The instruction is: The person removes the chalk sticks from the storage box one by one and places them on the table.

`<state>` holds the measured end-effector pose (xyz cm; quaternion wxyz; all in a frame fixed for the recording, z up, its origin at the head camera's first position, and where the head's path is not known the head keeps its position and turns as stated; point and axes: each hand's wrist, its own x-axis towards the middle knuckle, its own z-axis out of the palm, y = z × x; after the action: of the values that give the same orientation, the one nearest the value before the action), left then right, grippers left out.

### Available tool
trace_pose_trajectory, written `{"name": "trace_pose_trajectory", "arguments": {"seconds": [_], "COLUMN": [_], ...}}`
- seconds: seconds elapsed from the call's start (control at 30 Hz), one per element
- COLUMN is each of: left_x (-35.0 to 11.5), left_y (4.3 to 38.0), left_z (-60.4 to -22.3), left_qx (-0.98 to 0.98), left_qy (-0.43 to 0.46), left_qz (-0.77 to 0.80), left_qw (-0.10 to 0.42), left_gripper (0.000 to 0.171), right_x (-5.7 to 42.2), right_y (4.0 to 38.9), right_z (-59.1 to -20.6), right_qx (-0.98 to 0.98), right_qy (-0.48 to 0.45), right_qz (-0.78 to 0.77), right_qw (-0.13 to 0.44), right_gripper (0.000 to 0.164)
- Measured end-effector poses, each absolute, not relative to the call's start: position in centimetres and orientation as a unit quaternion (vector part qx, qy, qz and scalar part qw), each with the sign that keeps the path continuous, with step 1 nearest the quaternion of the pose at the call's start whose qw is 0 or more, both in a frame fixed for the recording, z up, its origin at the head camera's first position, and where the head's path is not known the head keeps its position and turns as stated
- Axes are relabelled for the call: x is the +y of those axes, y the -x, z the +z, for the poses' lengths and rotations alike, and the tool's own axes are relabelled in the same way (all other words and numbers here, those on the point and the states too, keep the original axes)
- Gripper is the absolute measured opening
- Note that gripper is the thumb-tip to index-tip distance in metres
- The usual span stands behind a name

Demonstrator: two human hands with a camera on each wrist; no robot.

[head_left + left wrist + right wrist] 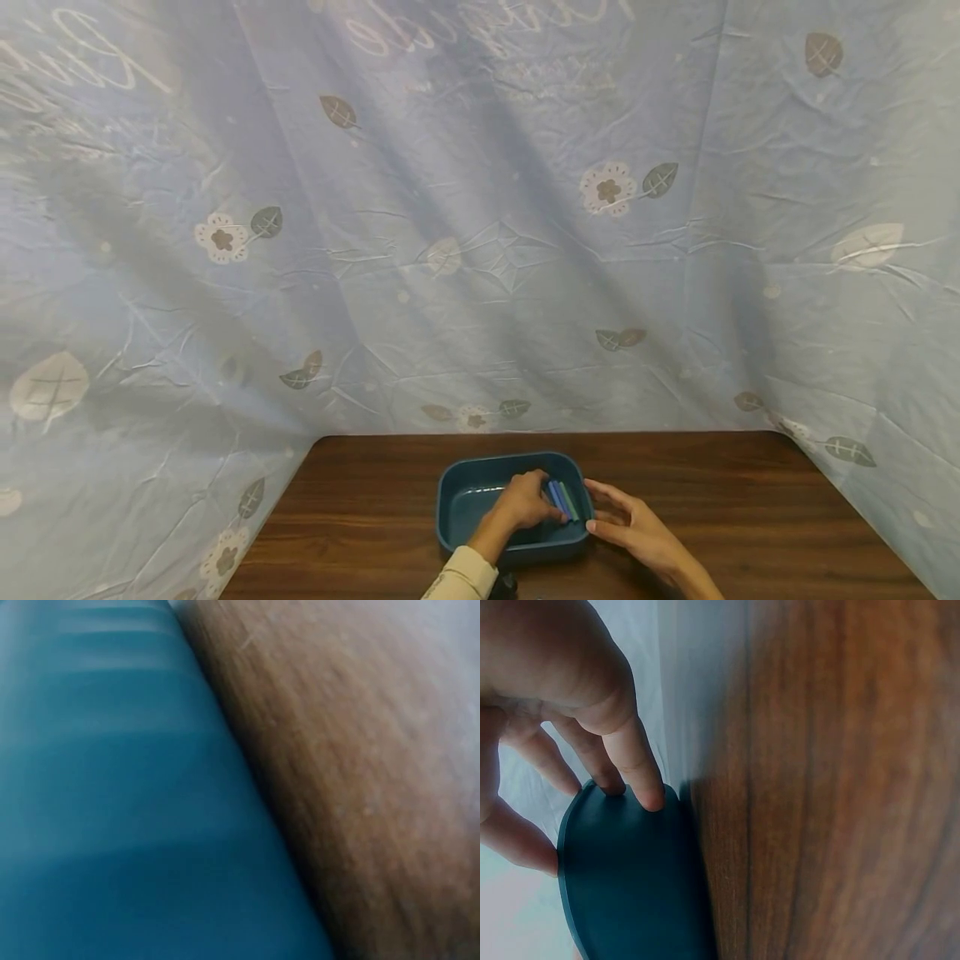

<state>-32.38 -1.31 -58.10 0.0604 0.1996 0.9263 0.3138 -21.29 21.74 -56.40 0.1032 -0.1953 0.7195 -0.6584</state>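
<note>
A dark teal rectangular tub [450,477] stands on the table. My left hand [521,502] reaches over its near wall, with thumb and forefinger spread along a small row of blue sticks [558,498] and a green stick [569,502], gripping them by their ends at the tub's right side. What kind of sticks they are is too small to make out. Outside the right wall, my right hand [637,525] rests its fingertips on the tub; in the right wrist view its fingers [634,757] are extended against the outer wall and the thumb touches the rim.
The dark wooden table [360,517] runs out on both sides of the tub. A pale blue patterned cloth [480,333] hangs behind it and along both sides. A small black object [504,585] shows below the left wrist at the bottom edge.
</note>
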Motion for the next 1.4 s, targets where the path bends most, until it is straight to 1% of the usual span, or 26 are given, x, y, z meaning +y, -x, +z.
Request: {"name": "trace_pose_trajectory", "arguments": {"seconds": [0.17,0.27,0.4,0.63,0.77,0.93,1.03,1.1,1.17,1.3,1.4], "left_x": [-1.3,-1.4,-1.4,-1.5,-1.6,-1.8,-2.0,-2.2,-2.4,-2.9,-3.0], "left_y": [31.9,31.2,30.9,29.8,29.6,30.4,31.7,32.1,31.8,29.9,29.3], "left_z": [-57.5,-56.3,-55.9,-54.3,-54.3,-55.3,-57.0,-57.4,-56.8,-53.8,-52.8], "left_qx": [0.925,0.923,0.923,0.918,0.918,0.908,0.9,0.895,0.887,0.879,0.877], "left_qy": [-0.198,-0.203,-0.202,-0.215,-0.216,-0.222,-0.231,-0.235,-0.24,-0.249,-0.248], "left_qz": [0.318,0.32,0.32,0.327,0.328,0.348,0.366,0.376,0.392,0.404,0.409], "left_qw": [0.062,0.066,0.072,0.063,0.064,0.073,0.059,0.051,0.045,0.04,0.042], "left_gripper": [0.084,0.081,0.077,0.076,0.075,0.077,0.076,0.075,0.073,0.071,0.07], "right_x": [21.8,21.8,21.9,21.9,21.9,21.9,21.9,21.8,21.8,21.8,21.8], "right_y": [21.3,21.3,21.4,21.4,21.4,21.3,21.2,21.3,21.3,21.3,21.2], "right_z": [-56.4,-56.4,-56.4,-56.4,-56.4,-56.6,-56.5,-56.5,-56.4,-56.4,-56.5], "right_qx": [0.72,0.719,0.718,0.718,0.715,0.714,0.714,0.714,0.714,0.715,0.716], "right_qy": [0.191,0.191,0.191,0.192,0.195,0.199,0.202,0.204,0.204,0.203,0.203], "right_qz": [-0.66,-0.661,-0.662,-0.662,-0.664,-0.664,-0.663,-0.662,-0.662,-0.662,-0.661], "right_qw": [0.101,0.1,0.099,0.097,0.098,0.101,0.101,0.1,0.099,0.099,0.098], "right_gripper": [0.073,0.073,0.072,0.073,0.073,0.073,0.072,0.072,0.072,0.072,0.072]}}
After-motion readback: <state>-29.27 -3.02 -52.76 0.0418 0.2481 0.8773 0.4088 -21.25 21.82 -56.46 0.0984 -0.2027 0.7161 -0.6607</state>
